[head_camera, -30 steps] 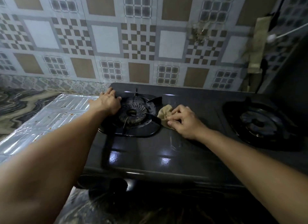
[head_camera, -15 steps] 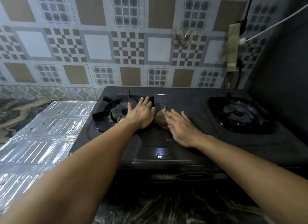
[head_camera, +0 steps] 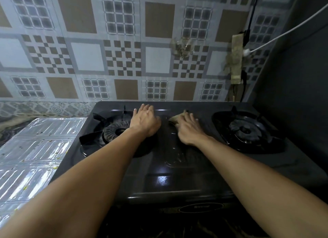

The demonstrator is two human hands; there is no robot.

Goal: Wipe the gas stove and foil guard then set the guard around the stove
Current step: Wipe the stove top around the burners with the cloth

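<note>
Pressing the cloth (head_camera: 174, 118) flat under its straight fingers, the right hand (head_camera: 188, 129) worked the gas stove (head_camera: 177, 166) centre, while the left hand (head_camera: 144, 121) rested open just beside it, the foil guard (head_camera: 35, 149) lying flat further left.

Both forearms are bare, no sleeves in sight; left hand (head_camera: 144, 121) and right hand (head_camera: 188, 129) ungloved, no rings or watch showing.

Black two-burner gas stove (head_camera: 168, 168); foil guard (head_camera: 33, 149) flat, left.
</note>
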